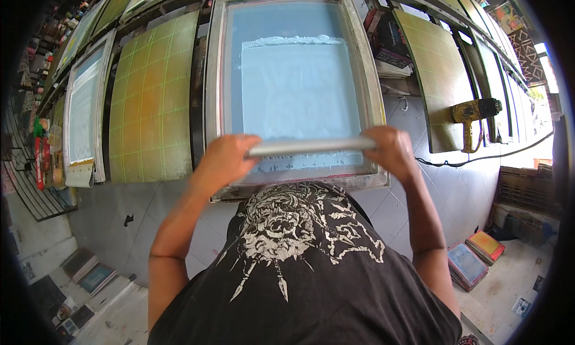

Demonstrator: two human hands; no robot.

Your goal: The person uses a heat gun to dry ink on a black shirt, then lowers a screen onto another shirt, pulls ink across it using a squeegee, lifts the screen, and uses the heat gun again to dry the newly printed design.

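A squeegee (311,146) with a long pale grey handle lies crosswise over the near part of a screen-printing frame (372,81). My left hand (227,160) is closed round its left end, and my right hand (392,150) grips the right end. Beyond it stretches the blue mesh (287,15), with a large pale blue rectangle (296,87) coated in ink. A thick ridge of light blue ink (293,41) runs along the rectangle's far edge. Patchy ink traces show on the near side of the squeegee. Its blade is hidden beneath the handle.
Left of the frame is a yellow-green board (153,99) with grid lines, then another screen (85,105). On a right-hand board (431,75) rests a yellow-and-black heat gun (476,111), near a dark cable (458,162). Small framed screens (467,266) stand on the floor at right.
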